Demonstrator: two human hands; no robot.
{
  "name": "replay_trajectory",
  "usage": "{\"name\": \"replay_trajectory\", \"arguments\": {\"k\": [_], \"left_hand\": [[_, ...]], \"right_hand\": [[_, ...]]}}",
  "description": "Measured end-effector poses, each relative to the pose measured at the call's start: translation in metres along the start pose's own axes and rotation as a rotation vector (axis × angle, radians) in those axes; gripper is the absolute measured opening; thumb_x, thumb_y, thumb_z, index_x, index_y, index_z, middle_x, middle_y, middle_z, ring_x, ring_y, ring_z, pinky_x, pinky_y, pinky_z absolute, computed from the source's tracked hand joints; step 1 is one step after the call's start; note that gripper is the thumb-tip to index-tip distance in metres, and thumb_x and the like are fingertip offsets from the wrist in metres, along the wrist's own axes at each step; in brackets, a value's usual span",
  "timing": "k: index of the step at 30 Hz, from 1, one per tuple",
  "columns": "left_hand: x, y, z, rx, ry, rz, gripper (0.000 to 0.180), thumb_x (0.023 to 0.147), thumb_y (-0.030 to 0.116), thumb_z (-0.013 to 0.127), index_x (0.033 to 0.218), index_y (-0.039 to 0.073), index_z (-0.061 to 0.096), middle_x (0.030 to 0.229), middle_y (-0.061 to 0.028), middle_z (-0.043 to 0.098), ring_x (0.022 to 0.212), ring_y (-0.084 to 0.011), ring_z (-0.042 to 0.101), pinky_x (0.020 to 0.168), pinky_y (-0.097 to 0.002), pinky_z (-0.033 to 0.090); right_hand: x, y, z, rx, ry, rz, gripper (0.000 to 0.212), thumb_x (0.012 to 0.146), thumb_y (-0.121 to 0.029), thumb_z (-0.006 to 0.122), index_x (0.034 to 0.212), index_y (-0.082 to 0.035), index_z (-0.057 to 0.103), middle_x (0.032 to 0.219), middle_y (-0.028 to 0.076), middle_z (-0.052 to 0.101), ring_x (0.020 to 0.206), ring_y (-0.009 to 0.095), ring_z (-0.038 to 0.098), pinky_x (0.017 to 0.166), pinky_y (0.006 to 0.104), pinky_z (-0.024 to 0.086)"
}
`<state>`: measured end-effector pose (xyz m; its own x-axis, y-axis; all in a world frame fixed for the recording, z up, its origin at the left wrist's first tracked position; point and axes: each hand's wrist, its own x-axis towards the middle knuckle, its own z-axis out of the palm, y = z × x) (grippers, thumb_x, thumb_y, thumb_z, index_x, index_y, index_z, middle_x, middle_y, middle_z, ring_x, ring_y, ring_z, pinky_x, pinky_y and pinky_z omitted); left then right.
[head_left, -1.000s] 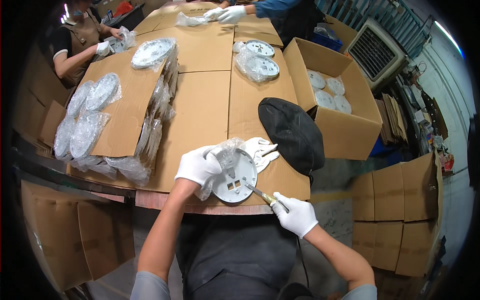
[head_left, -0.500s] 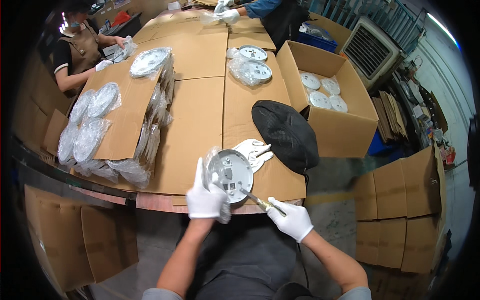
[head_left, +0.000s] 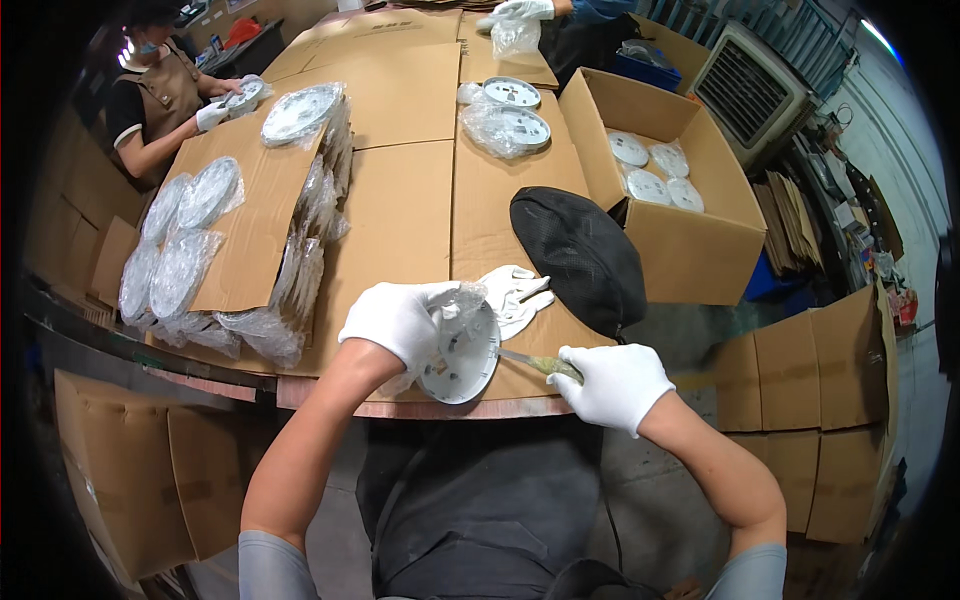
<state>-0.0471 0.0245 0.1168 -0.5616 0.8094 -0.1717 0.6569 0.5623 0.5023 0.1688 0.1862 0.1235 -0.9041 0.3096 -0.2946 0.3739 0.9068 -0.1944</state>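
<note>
At the table's near edge, my gloved left hand [head_left: 392,322] grips a round grey-white disc-shaped housing [head_left: 470,362] by its left side. Crumpled clear plastic wrap [head_left: 458,310] covers part of that disc near my fingers. The disc is tilted, and its face shows small holes and fittings. My gloved right hand [head_left: 622,385] is closed around the yellowish handle of a narrow-bladed metal hand tool [head_left: 520,357]. The blade's tip is at the disc's right rim; whether it touches cannot be made out. Just behind the disc lies a white glove [head_left: 515,298].
A black mesh bag [head_left: 578,258] lies right of the glove. Plastic-wrapped discs stand stacked with cardboard [head_left: 250,230] at left; two more discs [head_left: 512,93] lie farther back. An open carton [head_left: 690,245] holds several discs. Two people work across the table, at left and back.
My left hand has risen and turned over at the disc's upper left, tilting the disc more. My right hand has moved right with the tool, its tip going from the disc's face to its rim.
</note>
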Motion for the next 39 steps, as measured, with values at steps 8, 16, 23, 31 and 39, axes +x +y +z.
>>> {"name": "replay_trajectory", "arguments": {"k": [8, 16, 23, 31, 39], "left_hand": [[0.011, -0.001, 0.001, 0.012, -0.023, 0.004, 0.032, 0.091, 0.02, 0.056, 0.12, 0.021, 0.071, 0.093, -0.017, 0.071, 0.084, -0.0356, 0.069, 0.079, -0.0414, 0.055], [0.031, -0.033, 0.012, -0.311, -0.044, -0.065, 0.036, 0.088, 0.005, 0.049, 0.115, 0.004, 0.072, 0.077, -0.0113, 0.073, 0.066, -0.0075, 0.062, 0.064, -0.0284, 0.053], [0.037, -0.061, 0.03, -0.384, 0.006, -0.034, 0.038, 0.087, 0.003, 0.047, 0.115, 0.004, 0.072, 0.084, -0.0117, 0.075, 0.072, -0.008, 0.065, 0.068, -0.0268, 0.053], [0.038, -0.049, 0.022, -0.322, -0.012, -0.072, 0.033, 0.088, 0.011, 0.053, 0.114, 0.007, 0.072, 0.08, -0.0195, 0.071, 0.062, -0.0164, 0.066, 0.064, -0.0305, 0.054], [0.028, -0.029, 0.007, -0.22, 0.018, -0.053, 0.033, 0.087, 0.007, 0.052, 0.112, 0.005, 0.073, 0.077, -0.0147, 0.073, 0.064, -0.0115, 0.066, 0.062, -0.0294, 0.054]], "right_hand": [[0.019, -0.011, -0.006, -0.123, -0.015, -0.084, 0.025, 0.093, -0.035, 0.057, 0.089, -0.011, 0.062, 0.067, 0.011, 0.067, 0.062, 0.033, 0.067, 0.057, 0.045, 0.053], [0.023, 0.003, 0.009, -0.04, -0.027, -0.099, 0.024, 0.093, -0.035, 0.058, 0.093, -0.011, 0.063, 0.067, 0.013, 0.066, 0.061, 0.033, 0.066, 0.056, 0.0442, 0.052], [0.015, 0.02, 0.056, 0.122, 0.16, -0.085, 0.03, 0.093, -0.038, 0.059, 0.109, -0.014, 0.066, 0.071, 0.011, 0.068, 0.063, 0.031, 0.068, 0.057, 0.0438, 0.053], [0.007, 0.029, 0.07, 0.21, 0.26, -0.047, 0.035, 0.093, -0.043, 0.06, 0.113, -0.016, 0.068, 0.073, 0.009, 0.07, 0.064, 0.03, 0.068, 0.057, 0.0419, 0.053], [0.003, 0.007, 0.014, 0.038, 0.082, -0.045, 0.038, 0.092, -0.043, 0.06, 0.114, -0.013, 0.07, 0.071, 0.01, 0.069, 0.065, 0.029, 0.069, 0.058, 0.04, 0.053]]}}
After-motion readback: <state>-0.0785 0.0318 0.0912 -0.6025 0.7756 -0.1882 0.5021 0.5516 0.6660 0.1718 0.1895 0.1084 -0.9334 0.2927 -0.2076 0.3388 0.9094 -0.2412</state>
